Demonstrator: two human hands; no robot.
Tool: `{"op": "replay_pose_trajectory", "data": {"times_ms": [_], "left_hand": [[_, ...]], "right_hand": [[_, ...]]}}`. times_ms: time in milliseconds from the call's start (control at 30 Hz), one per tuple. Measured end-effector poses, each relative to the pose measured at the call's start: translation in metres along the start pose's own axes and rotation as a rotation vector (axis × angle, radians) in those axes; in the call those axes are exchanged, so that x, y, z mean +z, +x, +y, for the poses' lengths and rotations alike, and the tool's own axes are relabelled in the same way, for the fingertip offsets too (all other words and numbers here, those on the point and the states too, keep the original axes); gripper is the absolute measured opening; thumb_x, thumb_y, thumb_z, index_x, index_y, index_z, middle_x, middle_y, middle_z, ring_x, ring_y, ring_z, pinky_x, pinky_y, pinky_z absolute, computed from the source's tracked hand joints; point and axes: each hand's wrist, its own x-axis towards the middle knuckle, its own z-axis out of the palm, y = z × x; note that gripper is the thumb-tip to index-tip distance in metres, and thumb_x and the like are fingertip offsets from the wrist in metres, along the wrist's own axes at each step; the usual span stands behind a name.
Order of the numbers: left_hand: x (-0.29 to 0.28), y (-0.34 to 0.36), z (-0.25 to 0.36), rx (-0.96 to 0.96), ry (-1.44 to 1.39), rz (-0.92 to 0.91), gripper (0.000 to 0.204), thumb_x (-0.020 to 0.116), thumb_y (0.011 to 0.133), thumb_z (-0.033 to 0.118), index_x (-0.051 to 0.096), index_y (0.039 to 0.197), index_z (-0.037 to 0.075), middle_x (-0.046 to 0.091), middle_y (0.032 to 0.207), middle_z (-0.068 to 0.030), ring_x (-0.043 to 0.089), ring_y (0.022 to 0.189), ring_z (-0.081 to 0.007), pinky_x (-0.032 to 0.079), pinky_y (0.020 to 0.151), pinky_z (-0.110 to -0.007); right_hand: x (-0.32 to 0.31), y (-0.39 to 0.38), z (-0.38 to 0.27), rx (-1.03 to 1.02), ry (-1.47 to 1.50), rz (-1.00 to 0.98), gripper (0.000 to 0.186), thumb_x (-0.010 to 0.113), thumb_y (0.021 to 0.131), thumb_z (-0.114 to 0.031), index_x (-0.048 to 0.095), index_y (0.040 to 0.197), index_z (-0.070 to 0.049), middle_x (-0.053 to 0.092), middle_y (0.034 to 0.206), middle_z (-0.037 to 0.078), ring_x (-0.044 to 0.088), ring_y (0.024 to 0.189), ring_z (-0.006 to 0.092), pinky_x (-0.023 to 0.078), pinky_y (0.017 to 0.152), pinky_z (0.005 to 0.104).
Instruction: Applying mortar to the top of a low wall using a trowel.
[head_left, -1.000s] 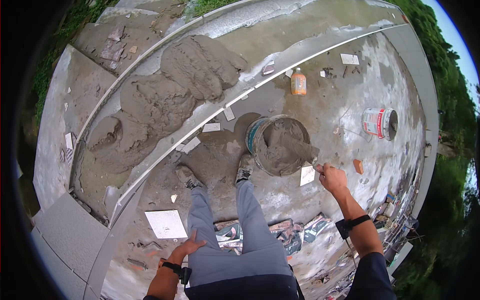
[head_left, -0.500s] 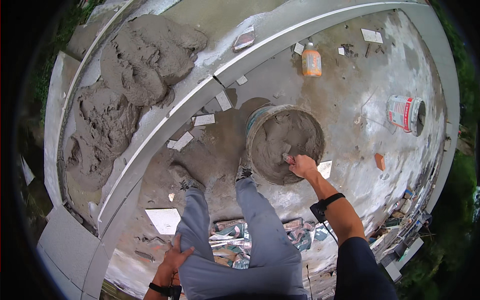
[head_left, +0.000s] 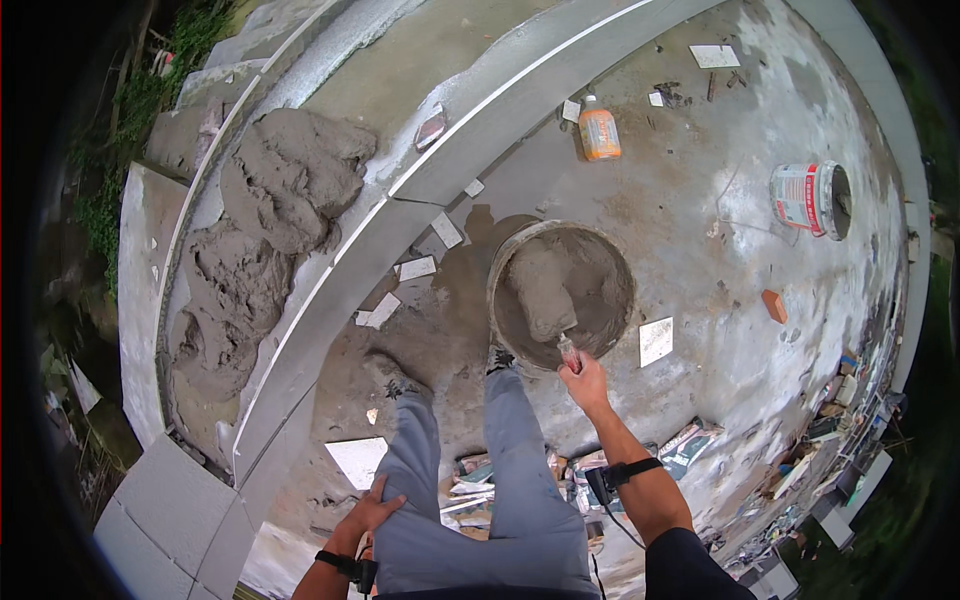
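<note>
My right hand [head_left: 583,377] is closed round the red-and-silver handle of a trowel [head_left: 568,350]. The trowel's blade is inside a large round bucket [head_left: 622,268], hidden under a lump of wet grey mortar [head_left: 540,290]; more mortar fills the bucket around it. My left hand [head_left: 375,510] rests on the thigh of my grey trousers, fingers apart and holding nothing. My shoes [head_left: 395,376] are on the stained concrete floor just short of the bucket.
Mortar heaps [head_left: 280,180] lie along a raised ledge [head_left: 330,300] on the left. An orange bottle [head_left: 600,130], a white bucket [head_left: 797,200], a brick piece [head_left: 774,305] and several tile pieces [head_left: 656,342] are scattered over the floor. Crumpled sacks [head_left: 685,445] lie behind my legs.
My right hand moved the trowel from over the bucket's right rim down into the mortar, then drew the handle back toward me and left. My left hand stays on my thigh.
</note>
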Motion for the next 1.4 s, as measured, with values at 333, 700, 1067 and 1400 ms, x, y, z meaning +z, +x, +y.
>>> {"op": "replay_pose_trajectory", "data": {"times_ms": [333,700,1067,1400], "left_hand": [[-0.009,-0.025,-0.071,0.154,-0.219,-0.019,0.082,0.058,0.087,0.054,0.032,0.146,0.002,0.049,0.136,-0.0268,0.049,0.127,-0.0344,0.038,0.106,-0.036],[-0.008,-0.016,-0.180,0.262,-0.515,0.153,0.071,0.057,0.090,0.051,0.040,0.142,0.007,0.059,0.127,-0.0218,0.056,0.119,-0.0322,0.042,0.101,-0.035],[0.040,-0.010,-0.240,0.226,-0.818,0.247,0.062,0.060,0.091,0.044,0.047,0.135,0.002,0.067,0.112,-0.0191,0.061,0.109,-0.0267,0.044,0.096,-0.032],[0.015,0.011,-0.162,0.226,-0.514,0.006,0.079,0.059,0.088,0.052,0.034,0.144,0.003,0.057,0.127,-0.0245,0.055,0.120,-0.0324,0.042,0.101,-0.033]], "right_hand": [[-0.072,-0.132,-0.087,-0.045,0.088,0.103,0.021,0.067,0.079,-0.017,0.054,0.078,0.000,0.047,0.060,0.004,0.042,0.056,0.0122,0.040,0.053,0.0330],[-0.045,-0.285,-0.341,-0.315,0.265,-0.403,0.020,0.063,0.081,-0.006,0.053,0.097,0.001,0.055,0.067,0.002,0.051,0.057,0.0079,0.043,0.053,0.0241],[0.140,-0.280,-0.451,-0.798,-0.329,-0.424,0.041,0.063,0.083,-0.015,0.041,0.114,0.001,0.060,0.078,0.026,0.059,0.072,0.0459,0.045,0.064,0.0511],[-0.108,-0.246,-0.323,-0.405,-0.269,-0.196,0.038,0.062,0.080,-0.009,0.044,0.112,-0.001,0.059,0.073,0.019,0.061,0.065,0.0372,0.048,0.061,0.0410]]}}
